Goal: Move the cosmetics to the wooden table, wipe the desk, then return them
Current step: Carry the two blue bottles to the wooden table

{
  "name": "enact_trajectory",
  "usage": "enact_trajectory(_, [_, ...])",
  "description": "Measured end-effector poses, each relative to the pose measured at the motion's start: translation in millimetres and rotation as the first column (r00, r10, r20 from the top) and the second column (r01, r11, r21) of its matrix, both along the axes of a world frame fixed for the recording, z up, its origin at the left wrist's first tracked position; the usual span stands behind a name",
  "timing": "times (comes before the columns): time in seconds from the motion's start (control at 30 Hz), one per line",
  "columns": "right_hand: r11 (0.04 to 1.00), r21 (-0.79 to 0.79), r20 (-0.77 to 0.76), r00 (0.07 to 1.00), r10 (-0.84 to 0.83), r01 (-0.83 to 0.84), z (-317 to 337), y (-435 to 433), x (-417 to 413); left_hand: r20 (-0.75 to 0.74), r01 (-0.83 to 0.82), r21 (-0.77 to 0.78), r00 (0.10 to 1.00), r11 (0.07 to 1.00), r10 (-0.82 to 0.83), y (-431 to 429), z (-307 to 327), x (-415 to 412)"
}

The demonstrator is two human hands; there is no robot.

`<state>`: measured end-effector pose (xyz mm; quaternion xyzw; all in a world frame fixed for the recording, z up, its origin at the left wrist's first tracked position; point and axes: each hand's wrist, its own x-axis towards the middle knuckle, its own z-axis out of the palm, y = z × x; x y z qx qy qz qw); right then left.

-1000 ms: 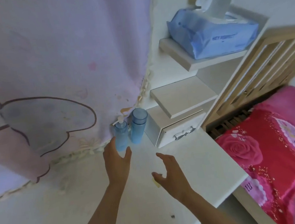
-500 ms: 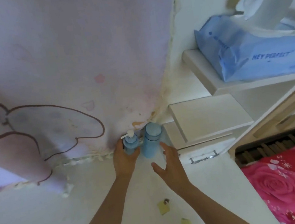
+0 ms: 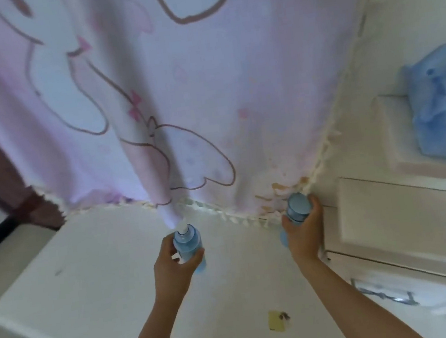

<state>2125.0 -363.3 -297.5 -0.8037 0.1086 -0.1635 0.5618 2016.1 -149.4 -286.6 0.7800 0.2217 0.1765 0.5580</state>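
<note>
My left grip (image 3: 171,263) wraps the pump bottle (image 3: 186,243), my right grip (image 3: 306,236) the capped bottle (image 3: 297,207); next I must carry both off the counter (image 3: 88,269).

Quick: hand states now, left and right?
Left hand: gripping the light blue pump-top bottle.
Right hand: gripping the light blue capped bottle.

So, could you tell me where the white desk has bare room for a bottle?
The widest bare desk lies left of the left hand and its pump bottle, between the curtain fringe and the front edge. Another lies between the forearms, beyond the yellow scrap. Right of the right hand and its capped bottle the drawer unit crowds in.
</note>
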Motion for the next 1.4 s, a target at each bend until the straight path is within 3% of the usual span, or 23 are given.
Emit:
enact_trajectory(0.17, [0.988,-0.07,-0.022,0.99,0.139,-0.14,-6.2,-3.7,-20.4,0.029,-0.184,-0.01,0.982,0.983,0.185,5.4,0.3,-56.3])
enact_trajectory(0.33, [0.891,-0.055,-0.037,0.892,0.45,-0.451,-7.0,19.8,-61.4,0.021,-0.329,-0.057,0.943,0.943,0.331,4.2,-4.0,-112.6])
enact_trajectory(0.53, [0.638,0.032,0.053,0.638,0.768,-0.77,40.3,116.4,-123.3,0.052,-0.595,-0.114,0.796,0.795,0.603,30.2,18.3,-194.8])
enact_trajectory(0.73, [0.271,-0.012,0.129,0.267,0.955,-0.963,76.6,201.7,-208.4,0.131,-0.779,-0.131,0.6,0.613,0.79,62.6,44.3,-294.9])
enact_trajectory(0.83, [0.059,-0.065,0.111,0.052,0.993,-0.996,87.5,237.0,-258.5,0.169,-0.846,-0.158,0.484,0.508,0.859,78.6,56.0,-349.0])
enact_trajectory(0.97, [-0.145,-0.066,0.061,-0.149,0.987,-0.987,94.9,279.1,-331.6,0.201,-0.895,-0.184,0.371,0.407,0.907,99.3,65.9,-424.3])
enact_trajectory(1.4, [-0.464,-0.104,0.058,-0.471,0.88,-0.88,103.8,392.0,-563.7,0.225,-0.968,-0.144,0.17,0.206,0.959,160.2,72.7,-673.7])
